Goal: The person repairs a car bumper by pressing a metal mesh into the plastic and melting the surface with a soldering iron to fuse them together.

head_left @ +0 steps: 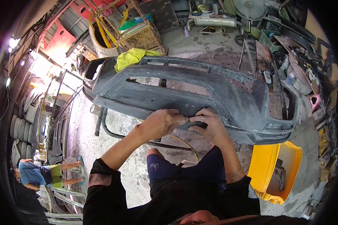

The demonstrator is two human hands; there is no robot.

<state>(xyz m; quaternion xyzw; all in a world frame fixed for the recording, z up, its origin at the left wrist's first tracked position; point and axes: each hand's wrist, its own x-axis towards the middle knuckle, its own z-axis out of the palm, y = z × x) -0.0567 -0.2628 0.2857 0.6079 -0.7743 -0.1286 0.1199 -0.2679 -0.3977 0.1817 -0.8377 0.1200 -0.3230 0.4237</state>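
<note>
A dark grey car bumper (pixel 165 98) with pale sanding dust on it lies across a stand in front of me. Both hands meet close over its near edge, around a small dark flat piece (pixel 198 123). My right hand (pixel 210 125), with a ring on one finger, is closed on that piece. My left hand (pixel 169 120) has its fingers pinched together at the piece's left end. What exactly the piece is, I cannot tell. A yellow-green cloth (pixel 130 59) is draped over the bumper's far left part.
A yellow tub (pixel 264 168) with dark strips inside stands at the right. Black stand tubing (pixel 112 133) and a yellow hose (pixel 186 144) run below the bumper. A person (pixel 39 174) is at the far left. Behind are a muffler (pixel 214 21) and a fan (pixel 249 7).
</note>
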